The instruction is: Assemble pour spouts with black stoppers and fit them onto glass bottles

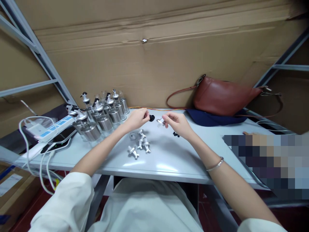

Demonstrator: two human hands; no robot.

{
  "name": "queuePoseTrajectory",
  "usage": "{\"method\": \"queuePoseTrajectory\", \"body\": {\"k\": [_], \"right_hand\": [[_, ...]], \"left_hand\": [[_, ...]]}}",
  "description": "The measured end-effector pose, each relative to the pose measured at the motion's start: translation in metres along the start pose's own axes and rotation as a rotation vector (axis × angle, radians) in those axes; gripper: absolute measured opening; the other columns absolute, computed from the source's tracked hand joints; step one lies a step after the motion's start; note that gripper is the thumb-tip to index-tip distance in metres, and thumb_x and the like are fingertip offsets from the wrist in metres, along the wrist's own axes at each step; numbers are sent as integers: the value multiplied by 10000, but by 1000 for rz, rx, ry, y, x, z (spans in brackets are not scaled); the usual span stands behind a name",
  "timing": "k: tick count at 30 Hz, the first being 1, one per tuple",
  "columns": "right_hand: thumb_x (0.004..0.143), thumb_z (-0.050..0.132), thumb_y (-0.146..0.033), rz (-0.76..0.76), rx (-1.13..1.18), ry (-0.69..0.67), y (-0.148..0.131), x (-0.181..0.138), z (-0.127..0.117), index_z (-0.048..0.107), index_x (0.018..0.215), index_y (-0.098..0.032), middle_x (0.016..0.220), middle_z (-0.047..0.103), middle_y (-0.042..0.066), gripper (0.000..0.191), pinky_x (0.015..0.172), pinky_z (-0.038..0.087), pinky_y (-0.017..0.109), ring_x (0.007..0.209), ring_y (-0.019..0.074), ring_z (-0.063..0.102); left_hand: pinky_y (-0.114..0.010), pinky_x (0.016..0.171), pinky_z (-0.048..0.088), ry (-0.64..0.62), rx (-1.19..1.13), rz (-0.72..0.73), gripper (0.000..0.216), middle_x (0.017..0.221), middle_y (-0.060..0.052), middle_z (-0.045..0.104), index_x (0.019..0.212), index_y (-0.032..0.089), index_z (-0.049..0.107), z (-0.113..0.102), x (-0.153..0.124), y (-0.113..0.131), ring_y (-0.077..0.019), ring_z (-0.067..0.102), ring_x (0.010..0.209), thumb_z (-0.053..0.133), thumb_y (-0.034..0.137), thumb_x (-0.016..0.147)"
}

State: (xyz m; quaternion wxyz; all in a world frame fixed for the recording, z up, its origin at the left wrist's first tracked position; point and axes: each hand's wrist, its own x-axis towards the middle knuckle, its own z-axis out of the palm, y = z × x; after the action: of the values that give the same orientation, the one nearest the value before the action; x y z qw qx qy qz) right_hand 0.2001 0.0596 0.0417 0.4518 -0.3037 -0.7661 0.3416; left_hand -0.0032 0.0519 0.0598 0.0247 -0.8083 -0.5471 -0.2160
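Above the table, my left hand (139,120) is closed in a pinch on a black stopper piece (152,118). My right hand (179,124) pinches a silver pourer spout (160,122) just to the right of it, with a small gap between the two parts. Below the hands lie several loose silver spouts (146,146) and a small clear round piece (132,136). Small black caps (176,134) form a cluster under my right hand. Left of my left hand stand several glass bottles with steel sleeves (105,123), most of them topped with silver spouts with black levers.
A white power strip (56,129) with cables and a flat dark device (56,146) occupy the left end. A brown bag (222,96) rests on a dark blue cloth (212,119) at the back right. Behind the table (188,161) rises a cardboard wall (156,71). The right edge is pixelated.
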Motion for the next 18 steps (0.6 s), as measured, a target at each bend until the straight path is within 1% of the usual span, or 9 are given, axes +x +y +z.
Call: {"method": "queuePoseTrajectory", "body": {"k": [2, 4, 6, 9, 11, 14, 18], "right_hand": [[806, 527, -573, -6, 30, 42, 0, 0, 0, 537, 647, -186, 514, 541, -7, 419, 546, 398, 265, 512, 123, 500], [808, 535, -552, -11, 52, 94, 1, 1, 0, 529, 650, -190, 505, 529, -17, 395, 546, 398, 266, 503, 119, 495], [815, 541, -513, -18, 75, 144, 1, 2, -1, 529, 663, -192, 504, 530, -24, 355, 547, 403, 267, 493, 116, 495], [821, 546, -467, -34, 107, 213, 1, 2, -2, 518, 678, -199, 513, 545, -30, 305, 545, 409, 269, 480, 113, 500], [820, 551, -454, -41, 114, 240, 1, 2, -2, 512, 683, -204, 513, 554, -31, 289, 554, 418, 275, 482, 117, 513], [812, 566, -451, -38, 138, 223, 1, 2, 0, 509, 685, -204, 519, 577, -24, 284, 569, 437, 287, 487, 126, 540], [801, 588, -444, -35, 163, 150, 0, -1, 3, 525, 693, -196, 549, 624, -2, 278, 607, 464, 307, 524, 150, 599]], "left_hand": [[-236, 568, 322, 23, -223, -74, 154, 654, 10, 548, 714, 158, 524, 1, -6, 2, -112, 461, 586, 433, 228, 817], [-225, 545, 297, 32, -467, -144, 159, 614, 30, 486, 678, 159, 492, 3, -12, 5, -95, 411, 559, 451, 255, 798], [-218, 518, 270, -1, -655, -206, 163, 603, 40, 450, 683, 159, 489, 5, -16, 7, -82, 368, 531, 468, 284, 784], [-210, 500, 249, -68, -901, -269, 162, 609, 36, 453, 686, 151, 503, 9, -18, 10, -71, 346, 518, 497, 296, 760], [-204, 511, 253, -75, -1060, -280, 167, 611, 29, 469, 683, 147, 509, 12, -19, 11, -68, 366, 534, 512, 298, 753], [-202, 540, 283, -62, -1245, -335, 171, 627, 15, 502, 695, 141, 523, 16, -21, 13, -71, 424, 567, 533, 302, 752], [-202, 552, 301, -53, -1332, -406, 157, 642, 6, 513, 686, 133, 528, 15, -25, 18, -68, 450, 575, 540, 275, 752]]}}
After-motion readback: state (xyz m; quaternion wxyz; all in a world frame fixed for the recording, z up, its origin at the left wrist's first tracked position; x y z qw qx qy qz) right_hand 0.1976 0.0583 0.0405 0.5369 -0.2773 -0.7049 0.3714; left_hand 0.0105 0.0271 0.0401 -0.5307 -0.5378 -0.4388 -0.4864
